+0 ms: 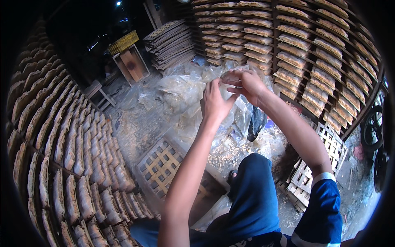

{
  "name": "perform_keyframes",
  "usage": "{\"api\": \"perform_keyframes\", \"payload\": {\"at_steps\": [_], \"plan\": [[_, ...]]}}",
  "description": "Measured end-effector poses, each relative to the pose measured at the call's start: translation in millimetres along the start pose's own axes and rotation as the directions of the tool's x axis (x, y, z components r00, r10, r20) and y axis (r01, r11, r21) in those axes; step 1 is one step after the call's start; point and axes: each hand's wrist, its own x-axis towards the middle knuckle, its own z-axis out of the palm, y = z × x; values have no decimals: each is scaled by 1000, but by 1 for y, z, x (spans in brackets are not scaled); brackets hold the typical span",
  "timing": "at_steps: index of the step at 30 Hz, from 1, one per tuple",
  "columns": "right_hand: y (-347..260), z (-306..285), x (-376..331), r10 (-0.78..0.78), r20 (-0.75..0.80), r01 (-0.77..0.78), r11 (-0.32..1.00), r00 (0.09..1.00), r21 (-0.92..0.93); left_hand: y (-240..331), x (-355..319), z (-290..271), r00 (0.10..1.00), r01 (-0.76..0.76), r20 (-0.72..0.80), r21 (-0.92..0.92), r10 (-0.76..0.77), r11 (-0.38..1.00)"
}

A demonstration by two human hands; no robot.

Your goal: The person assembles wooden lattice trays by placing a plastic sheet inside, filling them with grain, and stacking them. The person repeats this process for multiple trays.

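Note:
Both my hands are raised close together in front of a large heap of crumpled clear plastic sheets [181, 88]. My left hand [216, 101] has its fingers pointing up and its thumb stretched toward the right hand; nothing shows in the gap between. Bent toward the left, the fingers of my right hand [250, 85] curl inward. Something see-through, perhaps plastic, shows at their tips, but it blends into the heap behind. Dark plastic [257, 122] hangs at the heap's right side.
Racks of slatted trays with pale slabs curve along the left [86, 173] and far right [296, 45]. A stack of flat trays [170, 43] stands at the back, beside a yellow crate [123, 42]. Woven lattice panels [162, 164] lie near my legs. Pale crumbs [230, 154] litter the floor.

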Motion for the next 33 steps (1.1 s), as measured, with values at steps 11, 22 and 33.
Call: {"api": "perform_keyframes", "payload": {"at_steps": [11,22,33], "plan": [[-14,-49,-16,-149,-18,119,852,989,-510,-11,38,12,996,-91,-24,-290,88,953],[6,-93,3,-543,379,621,380,750,-685,-8,72,-10,802,113,568,-448,184,887],[27,-48,-5,-491,299,509,378,818,-773,-48,32,-31,975,100,224,-487,13,867]]}}
